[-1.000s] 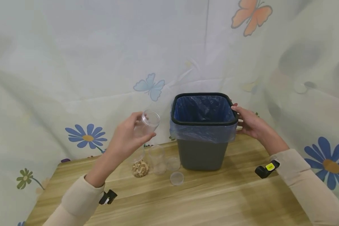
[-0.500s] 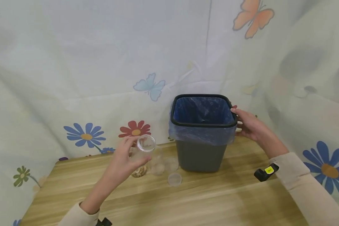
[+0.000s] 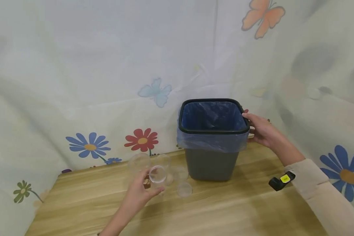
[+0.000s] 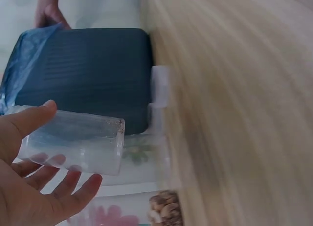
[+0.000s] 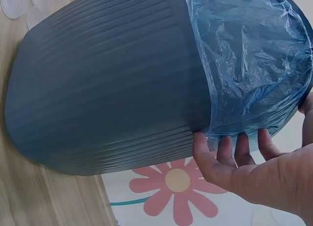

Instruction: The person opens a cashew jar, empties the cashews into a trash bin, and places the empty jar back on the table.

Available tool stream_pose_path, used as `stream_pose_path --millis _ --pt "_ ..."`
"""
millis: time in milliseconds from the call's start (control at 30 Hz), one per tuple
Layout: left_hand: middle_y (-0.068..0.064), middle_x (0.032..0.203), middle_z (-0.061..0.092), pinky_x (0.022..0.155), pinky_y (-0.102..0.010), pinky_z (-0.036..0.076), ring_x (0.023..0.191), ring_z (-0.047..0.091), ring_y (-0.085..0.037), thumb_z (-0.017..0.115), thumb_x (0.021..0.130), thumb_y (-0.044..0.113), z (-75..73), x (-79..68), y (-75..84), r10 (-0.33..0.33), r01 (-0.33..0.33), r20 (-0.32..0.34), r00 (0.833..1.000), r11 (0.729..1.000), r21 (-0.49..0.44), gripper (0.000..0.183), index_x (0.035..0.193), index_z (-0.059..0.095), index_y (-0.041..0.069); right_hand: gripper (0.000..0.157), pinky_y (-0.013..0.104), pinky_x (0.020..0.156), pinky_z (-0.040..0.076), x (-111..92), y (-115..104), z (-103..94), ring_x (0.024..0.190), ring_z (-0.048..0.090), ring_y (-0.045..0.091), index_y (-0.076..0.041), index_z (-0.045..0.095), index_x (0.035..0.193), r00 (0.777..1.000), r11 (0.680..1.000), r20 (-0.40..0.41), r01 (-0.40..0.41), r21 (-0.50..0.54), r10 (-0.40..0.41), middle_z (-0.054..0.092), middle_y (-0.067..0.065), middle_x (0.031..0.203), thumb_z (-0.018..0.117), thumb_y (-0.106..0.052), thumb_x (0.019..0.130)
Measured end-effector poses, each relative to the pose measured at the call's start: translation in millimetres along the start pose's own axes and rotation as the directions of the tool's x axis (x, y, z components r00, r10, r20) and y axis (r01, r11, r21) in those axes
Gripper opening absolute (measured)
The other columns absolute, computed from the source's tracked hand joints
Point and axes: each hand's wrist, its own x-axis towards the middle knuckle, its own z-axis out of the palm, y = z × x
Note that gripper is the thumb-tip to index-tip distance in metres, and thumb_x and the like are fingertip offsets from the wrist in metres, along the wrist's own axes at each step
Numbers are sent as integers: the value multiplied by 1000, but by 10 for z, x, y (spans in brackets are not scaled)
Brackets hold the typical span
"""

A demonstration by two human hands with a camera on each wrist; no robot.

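My left hand (image 3: 138,193) holds a clear plastic jar (image 3: 157,175) low over the table, its open mouth facing up. In the left wrist view nothing shows inside this jar (image 4: 78,140); the thumb lies on one side and the fingers on the other. My right hand (image 3: 263,131) grips the right rim of a dark grey trash can (image 3: 210,165), thumb on the rim. Seen from the right wrist, the fingertips (image 5: 199,140) press the side at the edge of the blue bag (image 5: 244,64) lining it.
Behind the left hand stands a clear jar with nuts (image 4: 166,209), partly hidden in the head view. Another clear jar (image 3: 163,160) is beside it. Clear round lids (image 3: 184,190) lie left of the can on the wooden table (image 3: 224,209). A patterned cloth (image 3: 106,65) hangs behind.
My left hand has lowered the clear jar from beside the can's rim height down close to the table, in front of the other jars. The right hand has stayed at the trash can.
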Motion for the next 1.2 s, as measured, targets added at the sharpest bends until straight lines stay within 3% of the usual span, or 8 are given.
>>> stream_pose_path --millis 133,200,400,667,933,1200 --pt "-13 118 69 86 -44 59 110 66 -35 90 74 6 74 -32 -128 -30 31 23 999 999 -41 60 127 62 7 71 66 110 32 27 8 5 149 22 39 -11 28 156 1000 1000 11 -10 10 9 20 13 163 49 -55 104" --pt "-17 120 68 86 -44 59 112 65 -40 90 75 5 88 -42 -179 -38 40 38 999 998 -42 62 128 59 6 70 64 105 38 46 5 4 148 23 39 -12 28 156 1000 1000 25 -14 5 14 22 11 160 48 -54 104" --pt "-21 126 65 85 -39 59 118 62 -45 89 74 4 139 -37 -276 -27 27 22 999 1000 -1 66 130 55 0 61 45 87 54 46 -22 -44 139 34 36 -14 38 149 999 1000 43 -4 -19 5 37 3 143 49 -54 104" --pt "-24 129 60 86 -37 59 120 58 -49 89 74 3 205 -69 -348 -27 30 34 999 996 -82 66 131 55 -2 64 39 85 54 34 -14 -44 150 15 43 -13 27 154 996 1000 82 -14 -27 17 25 7 153 44 -52 106" --pt "-20 126 60 87 -38 59 118 60 -46 88 77 3 257 -22 -348 -24 24 -6 1000 996 -88 59 127 57 2 49 39 85 55 39 -34 -45 141 30 33 -18 43 141 998 1000 59 -19 2 19 37 -1 139 48 -52 105" --pt "-23 125 58 85 -32 59 113 61 -40 89 75 2 354 3 -350 -40 40 -2 999 998 -56 60 126 57 -2 66 40 88 53 42 -53 -47 144 28 35 -14 29 154 997 998 63 -38 -47 41 31 3 149 45 -55 105"
